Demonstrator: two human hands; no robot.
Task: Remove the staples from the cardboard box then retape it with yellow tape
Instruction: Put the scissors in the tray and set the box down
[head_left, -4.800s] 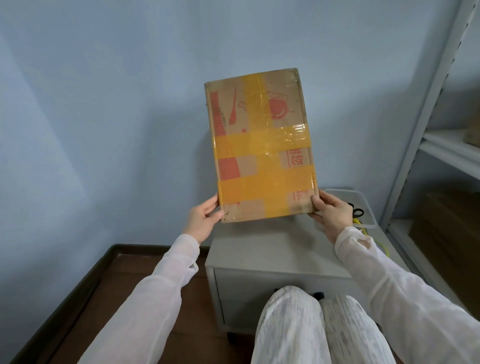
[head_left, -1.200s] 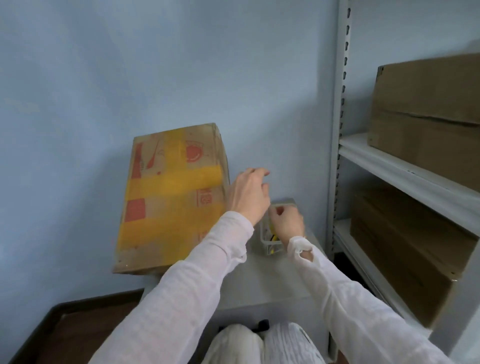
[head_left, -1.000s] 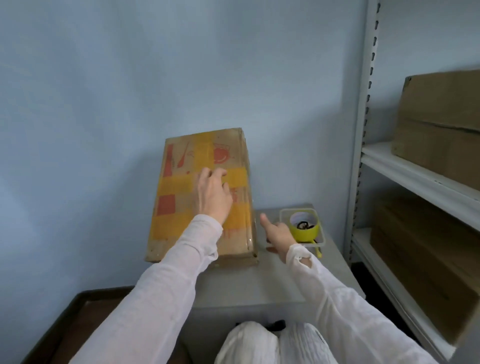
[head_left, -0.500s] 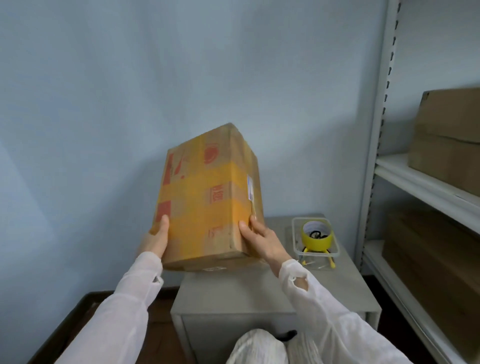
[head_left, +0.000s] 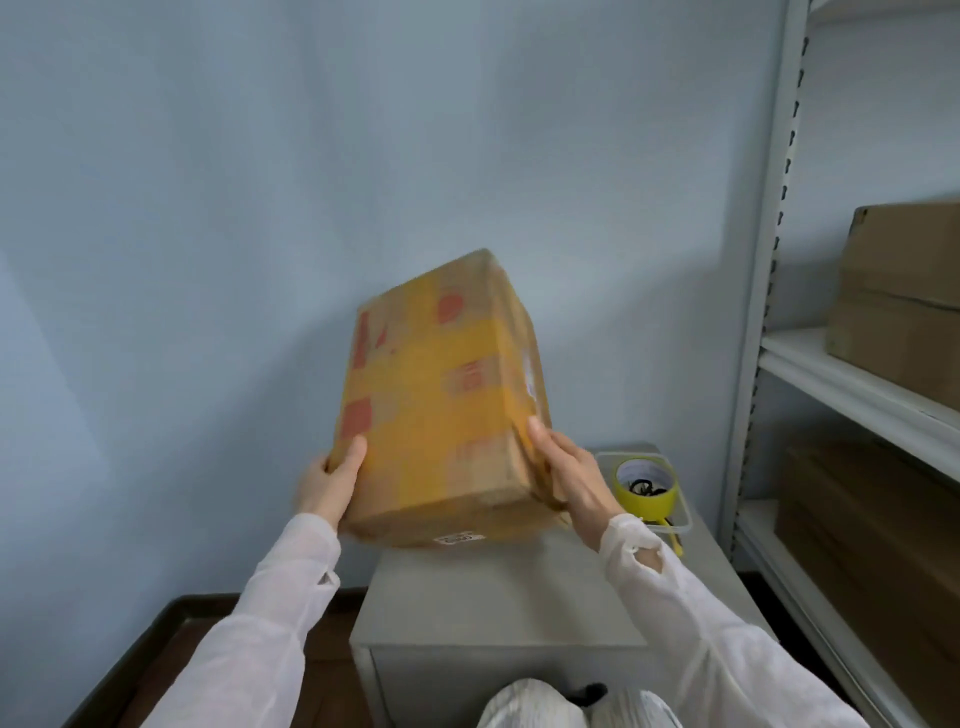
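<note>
A cardboard box (head_left: 441, 400) with red print and crossed bands of yellow tape hangs tilted in the air above the grey cabinet (head_left: 519, 597), its broad face toward me. My left hand (head_left: 330, 486) grips its lower left edge, thumb on the front face. Against the lower right side lies my right hand (head_left: 571, 478), fingers wrapped along that side. A yellow tape roll (head_left: 645, 488) stands in a clear tray (head_left: 680, 519) at the cabinet's back right, with a dark tool inside the roll.
A grey metal shelf rack (head_left: 769, 260) rises on the right, with brown cartons on its upper shelf (head_left: 898, 296) and lower shelf (head_left: 872, 545). A pale blue wall stands behind. Dark wooden floor (head_left: 156, 665) shows at lower left, my knees at the bottom.
Both hands took hold of the box that leaned on the cabinet against the wall and lifted it. Since half a second ago it has tipped a little further and my view shifted slightly.
</note>
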